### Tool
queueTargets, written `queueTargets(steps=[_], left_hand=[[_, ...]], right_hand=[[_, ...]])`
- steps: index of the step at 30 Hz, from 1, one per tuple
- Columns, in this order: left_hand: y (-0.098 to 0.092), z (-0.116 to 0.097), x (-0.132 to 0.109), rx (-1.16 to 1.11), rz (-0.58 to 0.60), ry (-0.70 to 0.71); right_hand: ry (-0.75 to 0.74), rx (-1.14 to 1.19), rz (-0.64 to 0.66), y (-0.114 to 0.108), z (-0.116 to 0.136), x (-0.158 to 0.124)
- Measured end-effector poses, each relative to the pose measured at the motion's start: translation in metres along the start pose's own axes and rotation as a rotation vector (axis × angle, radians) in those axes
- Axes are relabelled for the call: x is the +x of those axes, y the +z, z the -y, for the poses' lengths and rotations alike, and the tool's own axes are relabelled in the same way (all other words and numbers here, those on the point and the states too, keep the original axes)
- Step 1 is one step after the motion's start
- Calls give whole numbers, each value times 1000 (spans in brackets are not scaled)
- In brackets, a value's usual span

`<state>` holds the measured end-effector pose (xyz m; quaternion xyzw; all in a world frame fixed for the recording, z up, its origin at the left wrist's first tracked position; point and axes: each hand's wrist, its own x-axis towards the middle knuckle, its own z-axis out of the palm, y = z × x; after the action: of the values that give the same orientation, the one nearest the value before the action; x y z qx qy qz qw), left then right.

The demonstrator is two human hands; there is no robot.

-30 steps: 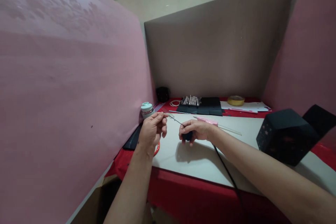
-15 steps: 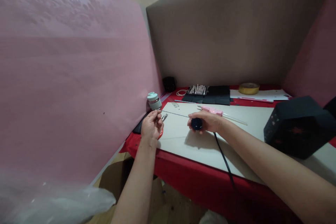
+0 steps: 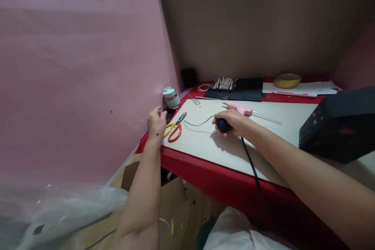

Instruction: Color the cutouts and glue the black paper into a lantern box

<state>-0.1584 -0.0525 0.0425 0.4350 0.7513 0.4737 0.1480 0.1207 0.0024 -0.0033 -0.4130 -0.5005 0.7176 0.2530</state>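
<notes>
My right hand, above the white board, has its fingers wrapped round a dark blue ball. From near its fingertips a thin dark thread sags leftward, its far end loose by the scissors. The scissors, with one yellow and one red handle, lie slightly apart at the board's left edge. Just left of them is my left hand, thumb and fingers apart and nothing visible in it; some fingers are hidden. Near its fingertips are a flat black object and a jar with a mint lid.
A pink glue gun with a clear stick lies behind my right hand. At right stands a black box. Along the back are white sticks, black sheets and a yellow tape roll. A black cable crosses the front edge.
My left hand has let go of the thread and moved left, uncovering the scissors. The thread, taut before, now hangs slack. My right hand still holds the ball, and the view has tilted down.
</notes>
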Motion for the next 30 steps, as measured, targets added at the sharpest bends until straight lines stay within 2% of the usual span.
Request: queueTargets(steps=[2,4,7,12,15,18,22,24,27,30], left_hand=[[-12,8,-3,175,-10,57],[-18,17,-11,320,84,110],[-11,26,-25,461,244,170],[6,28,-27,509,302,130],[3,25,-18,422,329,46],[-9,18,-19,235,376,-41],[-23,6,-52,-187,495,-64],[-23,-1,-78,-370,630,-79],[-18,-11,-114,-474,933,-174],[-8,-17,-129,-499,1143,-281]], right_hand=[[6,-12,-22,1,-7,4],[17,-25,-30,1,-13,8],[30,-51,-34,-2,-19,12],[49,-112,-57,-4,-21,11],[60,-143,-81,-4,-20,9],[64,-157,-93,-2,-18,6],[88,-184,-116,3,-11,-1],[109,-207,-136,7,-5,-6],[137,-238,-170,15,3,-15],[155,-262,-205,23,10,-23]])
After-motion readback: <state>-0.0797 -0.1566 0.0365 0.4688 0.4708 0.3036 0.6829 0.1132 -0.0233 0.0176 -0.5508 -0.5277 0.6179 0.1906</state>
